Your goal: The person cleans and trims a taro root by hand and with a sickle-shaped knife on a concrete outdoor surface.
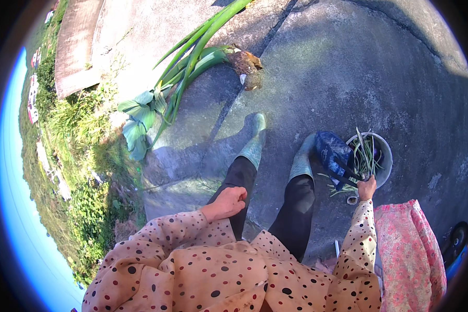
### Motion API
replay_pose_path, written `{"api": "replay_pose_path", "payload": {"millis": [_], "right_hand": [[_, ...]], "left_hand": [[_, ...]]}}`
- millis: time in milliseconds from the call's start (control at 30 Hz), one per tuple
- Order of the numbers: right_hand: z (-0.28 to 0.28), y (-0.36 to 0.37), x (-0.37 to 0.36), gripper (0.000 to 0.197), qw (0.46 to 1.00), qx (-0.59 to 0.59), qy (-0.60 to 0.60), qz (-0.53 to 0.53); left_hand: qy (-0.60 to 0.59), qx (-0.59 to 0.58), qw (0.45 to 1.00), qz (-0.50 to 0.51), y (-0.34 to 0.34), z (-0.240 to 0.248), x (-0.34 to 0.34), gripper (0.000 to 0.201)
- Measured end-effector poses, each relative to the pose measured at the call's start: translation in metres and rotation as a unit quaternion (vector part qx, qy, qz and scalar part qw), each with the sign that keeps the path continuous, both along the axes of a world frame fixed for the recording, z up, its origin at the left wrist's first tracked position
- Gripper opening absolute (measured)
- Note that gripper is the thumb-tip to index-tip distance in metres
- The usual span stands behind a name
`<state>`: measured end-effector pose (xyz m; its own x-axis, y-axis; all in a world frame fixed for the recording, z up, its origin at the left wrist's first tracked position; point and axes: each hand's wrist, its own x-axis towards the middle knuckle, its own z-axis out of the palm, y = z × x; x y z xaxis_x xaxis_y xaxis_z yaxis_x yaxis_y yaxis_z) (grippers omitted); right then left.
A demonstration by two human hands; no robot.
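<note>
Right side: your right hand [366, 188] is at the near side of a round, pale plastic-looking bucket [386, 165], and its fingers appear closed around the dark, flat strap handles [348, 171] of a blue, patterned soft bag [331, 151]. Whether a leaf is caught in that grip too, you cannot tell. The bag sits between your right boot [302, 158] and the bucket, overlapping the rim in this view.

Handling, by judgement: gather both straps evenly, keep the wrist straight, and draw clear of the rim so that the bag neither snags the leaves nor tips the bucket.

Left side: your left hand [228, 204] hangs above your left thigh, fingers loosely curled; the palm is hidden, so you cannot tell whether they hold anything.

Materials: the bag's wall slumps and creases like thin woven sheet. The long, narrow green leaves [367, 152] in the bucket look limp and strappy, some overhanging the rim. Near it lies a small, pale ring-shaped object [352, 199]. Ahead, on rough grey concrete [322, 78], lies a large plant with smooth, thick green stalks [192, 62], broad bluish leaves [139, 125] and a shaggy brown root end [245, 66].
</note>
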<state>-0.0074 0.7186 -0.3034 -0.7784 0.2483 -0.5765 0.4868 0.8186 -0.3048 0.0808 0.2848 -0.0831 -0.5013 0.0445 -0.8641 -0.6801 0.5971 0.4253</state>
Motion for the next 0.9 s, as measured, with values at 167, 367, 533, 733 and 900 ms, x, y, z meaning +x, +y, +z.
{"api": "replay_pose_path", "payload": {"millis": [167,367,533,733,900], "right_hand": [[0.007,0.012,-0.002,0.029,1.0,-0.009,0.021,0.001],[0.014,0.015,-0.012,0.032,0.999,-0.025,-0.029,-0.004],[0.015,0.024,-0.005,0.037,0.988,-0.117,-0.084,-0.062],[-0.034,0.005,-0.01,0.037,0.981,-0.138,-0.096,-0.102],[-0.045,0.007,0.008,0.037,0.98,-0.168,-0.062,-0.087]], "left_hand": [[-0.017,0.005,0.999,-0.042,-0.001,-0.002,-0.012,0.011],[-0.045,0.016,0.998,-0.052,0.013,-0.009,-0.015,0.012],[-0.063,0.032,0.994,-0.083,0.03,-0.016,-0.022,0.013],[-0.073,0.006,0.995,-0.063,0.032,-0.038,-0.031,0.009],[-0.09,0.004,0.991,-0.095,0.038,-0.037,-0.036,0.007]]}}
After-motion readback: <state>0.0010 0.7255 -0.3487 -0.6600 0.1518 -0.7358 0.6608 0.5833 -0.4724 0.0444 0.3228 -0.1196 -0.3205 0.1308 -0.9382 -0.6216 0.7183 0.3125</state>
